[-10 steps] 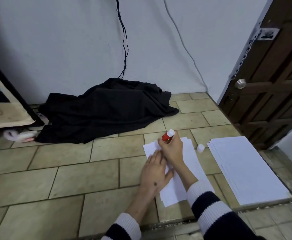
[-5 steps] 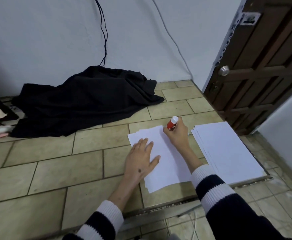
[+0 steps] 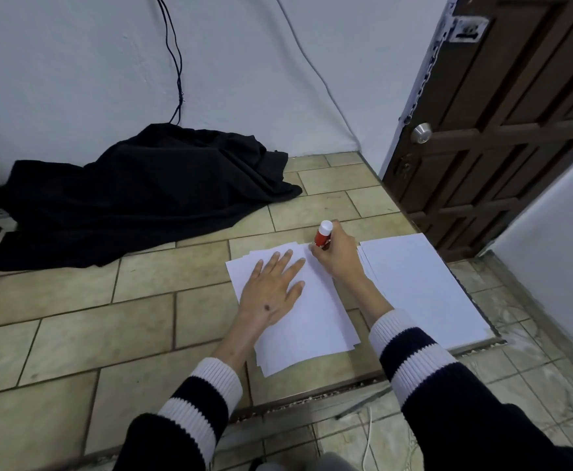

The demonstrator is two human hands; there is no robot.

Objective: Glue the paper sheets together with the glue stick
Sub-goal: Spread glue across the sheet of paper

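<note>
Red glue stick (image 3: 323,234) in my right hand (image 3: 337,258), fingers closed around it, has moved from mid-sheet to the far right corner of the loose paper sheets (image 3: 307,321). My left hand (image 3: 271,288) presses flat, open, steadying them; this glue pass looks nearly finished.

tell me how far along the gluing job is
Done, by the look of it: several sheets lie in the fanned pile. In hand: the left hand presses the top sheet flat while the right hand works the glue stick at its far edge. Left: the larger paper stack beside it.
</note>
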